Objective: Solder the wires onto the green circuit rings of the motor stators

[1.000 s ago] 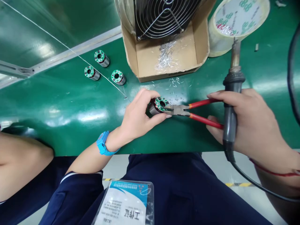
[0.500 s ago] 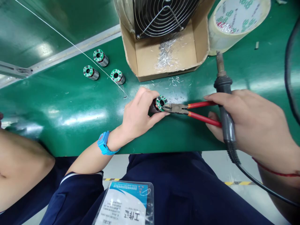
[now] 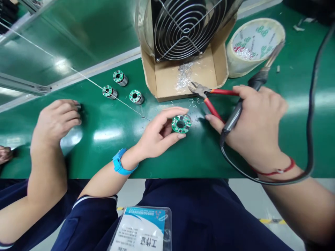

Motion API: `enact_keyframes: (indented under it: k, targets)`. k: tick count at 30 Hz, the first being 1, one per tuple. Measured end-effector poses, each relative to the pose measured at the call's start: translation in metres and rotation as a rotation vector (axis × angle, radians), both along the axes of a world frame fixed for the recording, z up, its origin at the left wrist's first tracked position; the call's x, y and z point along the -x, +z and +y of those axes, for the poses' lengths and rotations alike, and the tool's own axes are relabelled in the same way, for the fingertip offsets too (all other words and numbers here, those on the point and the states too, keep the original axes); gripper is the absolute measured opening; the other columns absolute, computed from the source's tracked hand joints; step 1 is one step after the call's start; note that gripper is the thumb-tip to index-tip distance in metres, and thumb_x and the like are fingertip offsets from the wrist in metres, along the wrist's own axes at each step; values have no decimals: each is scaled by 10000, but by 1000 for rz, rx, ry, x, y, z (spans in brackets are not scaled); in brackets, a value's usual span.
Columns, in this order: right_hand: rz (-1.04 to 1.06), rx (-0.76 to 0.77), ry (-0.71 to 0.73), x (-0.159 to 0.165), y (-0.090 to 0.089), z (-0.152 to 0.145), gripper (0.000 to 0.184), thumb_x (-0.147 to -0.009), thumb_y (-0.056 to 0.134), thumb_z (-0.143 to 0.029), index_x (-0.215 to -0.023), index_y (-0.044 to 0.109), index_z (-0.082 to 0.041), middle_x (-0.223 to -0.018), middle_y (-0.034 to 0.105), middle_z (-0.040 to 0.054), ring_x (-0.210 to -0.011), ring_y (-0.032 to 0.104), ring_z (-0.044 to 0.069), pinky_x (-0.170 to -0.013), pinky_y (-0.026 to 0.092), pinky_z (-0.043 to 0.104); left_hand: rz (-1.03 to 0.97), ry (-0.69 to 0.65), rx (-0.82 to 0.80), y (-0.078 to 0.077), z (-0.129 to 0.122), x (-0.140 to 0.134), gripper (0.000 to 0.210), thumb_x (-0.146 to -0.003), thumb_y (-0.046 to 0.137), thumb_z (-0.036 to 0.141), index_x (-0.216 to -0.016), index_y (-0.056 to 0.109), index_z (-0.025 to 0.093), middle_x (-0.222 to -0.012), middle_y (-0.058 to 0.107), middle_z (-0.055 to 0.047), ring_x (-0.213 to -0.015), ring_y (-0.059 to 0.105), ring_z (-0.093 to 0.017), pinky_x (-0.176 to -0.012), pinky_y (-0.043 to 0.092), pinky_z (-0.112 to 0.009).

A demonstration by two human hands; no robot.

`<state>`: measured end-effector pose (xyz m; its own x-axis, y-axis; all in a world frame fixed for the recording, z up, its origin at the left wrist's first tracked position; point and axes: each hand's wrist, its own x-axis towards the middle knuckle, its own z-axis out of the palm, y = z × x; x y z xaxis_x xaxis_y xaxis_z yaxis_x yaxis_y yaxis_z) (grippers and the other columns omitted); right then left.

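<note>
My left hand (image 3: 159,134) grips a small cylindrical motor part with a round green circuit board (image 3: 174,126) on its end; the board faces up toward me. In my right hand (image 3: 259,122) are red-handled cutting pliers (image 3: 200,90), their jaws spread over the front of the cardboard box. The same hand also holds a soldering iron (image 3: 237,113), its tip pointing up and right toward the tape roll. Three similar motor parts (image 3: 136,97) stand on the green bench to the left of the box.
A cardboard box (image 3: 167,94) holds a black fan (image 3: 184,31) and many clipped wire ends. Beside it lies a wide tape roll (image 3: 232,64). A thin solder wire (image 3: 91,82) stretches across the left side. Another person's hand (image 3: 56,120) rests at the left; the iron's cable (image 3: 311,104) loops at right.
The pliers have come away from the circuit board, up toward the box, and their jaws have opened. The soldering iron has tilted right. A co-worker's hand has appeared at left.
</note>
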<state>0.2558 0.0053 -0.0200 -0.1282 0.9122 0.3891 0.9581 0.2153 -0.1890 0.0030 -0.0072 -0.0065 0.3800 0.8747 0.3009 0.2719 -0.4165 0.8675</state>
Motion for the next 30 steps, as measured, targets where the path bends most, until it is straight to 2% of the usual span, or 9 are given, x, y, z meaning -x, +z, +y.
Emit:
enact_keyframes:
  k: [3, 6, 11, 14, 16, 17, 21, 26, 30]
  targets:
    - [190, -90, 227, 6, 11, -2, 633, -866, 620, -640, -1301, 504, -196, -1325, 634, 202, -1244, 599, 430, -950, 503, 641, -75, -117, 28, 5, -1, 0, 437, -966, 641, 394, -1375, 528, 290, -1399, 630, -100, -1311, 600, -292, -1007, 564, -474]
    - [551, 24, 484, 18, 23, -10, 580, -884, 684, -485, -1360, 443, -258, -1324, 645, 130, -1202, 667, 300, -998, 566, 524, -164, -201, 66, 10, -1, -2, 450, -964, 640, 328, -1397, 522, 289, -1427, 623, -94, -1359, 583, -264, -1092, 545, -462]
    - [980, 289, 552, 44, 27, -19, 496, -883, 716, -340, -1322, 486, -320, -1211, 634, 36, -921, 731, 140, -777, 654, 288, -217, -259, 56, 14, 0, 0, 481, -964, 627, 292, -1433, 523, 284, -1440, 608, -94, -1379, 567, -257, -1123, 534, -439]
    - [1194, 348, 594, 55, 23, -20, 506, -871, 733, -267, -1304, 483, -348, -1160, 656, 18, -877, 734, 134, -766, 670, 299, -151, -212, 51, 13, 0, 2, 576, -954, 648, 347, -1499, 464, 322, -1485, 559, -99, -1114, 688, -225, -878, 624, -365]
    - [1296, 371, 612, 58, 18, -21, 552, -863, 738, -236, -1318, 461, -381, -1141, 664, 7, -854, 737, 140, -759, 682, 328, -145, -143, 85, 10, -1, 1, 682, -902, 729, 386, -1512, 427, 341, -1463, 552, -110, -890, 689, -161, -671, 594, -282]
    - [1325, 375, 609, 59, 16, -22, 583, -853, 746, -224, -1327, 454, -394, -1136, 657, 3, -848, 739, 142, -748, 685, 330, -159, -112, 76, 8, -1, -1, 699, -868, 774, 393, -1487, 454, 330, -1410, 576, -109, -880, 680, -156, -665, 583, -272]
    - [1331, 355, 555, 58, 11, -27, 649, -806, 793, -223, -1343, 477, -404, -1141, 611, 6, -815, 739, 135, -709, 686, 299, -180, -42, 1, 7, 0, -8, 510, -843, 811, 399, -1298, 627, 260, -1178, 653, -83, -1085, 645, -211, -897, 576, -339]
    - [1252, 233, 479, 54, 14, -30, 552, -840, 751, -249, -1329, 530, -377, -1071, 642, 16, -854, 732, 152, -733, 690, 305, -147, -97, 131, 17, 1, -8, 454, -887, 762, 403, -1312, 644, 291, -1136, 653, -71, -1045, 649, -217, -842, 579, -349]
    - [1229, 233, 468, 53, 16, -32, 570, -841, 738, -231, -1340, 516, -395, -1090, 637, 16, -915, 741, 181, -756, 694, 355, -142, -129, 233, 22, 1, -7, 467, -903, 727, 472, -1333, 640, 311, -1130, 627, -80, -1052, 652, -241, -803, 589, -367]
